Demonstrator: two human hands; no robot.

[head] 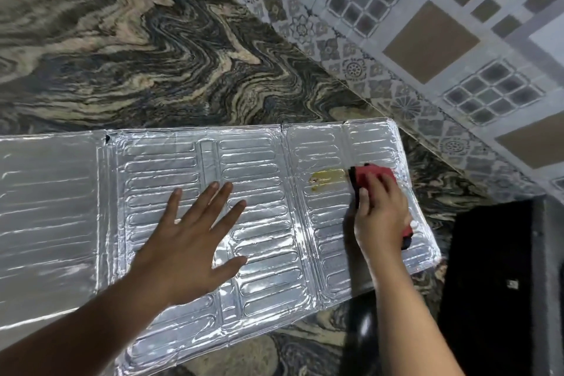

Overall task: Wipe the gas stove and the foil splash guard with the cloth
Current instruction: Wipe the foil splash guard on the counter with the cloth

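The foil splash guard (262, 198) lies flat on the marble countertop (137, 55). The left hand (195, 241) presses it, fingers spread; the right hand (381, 217) grips a red cloth (377, 175) beside a yellow stain (328, 180) near the guard's right edge.

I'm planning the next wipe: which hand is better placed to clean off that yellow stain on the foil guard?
Right. The right hand already presses the red cloth on the foil splash guard, right beside the yellow stain. The left hand lies flat and empty on the middle panel, likely steadying it.

Silver ribbed splash guard (213, 192) (yellow stain (328, 180)), red cloth (377, 177)
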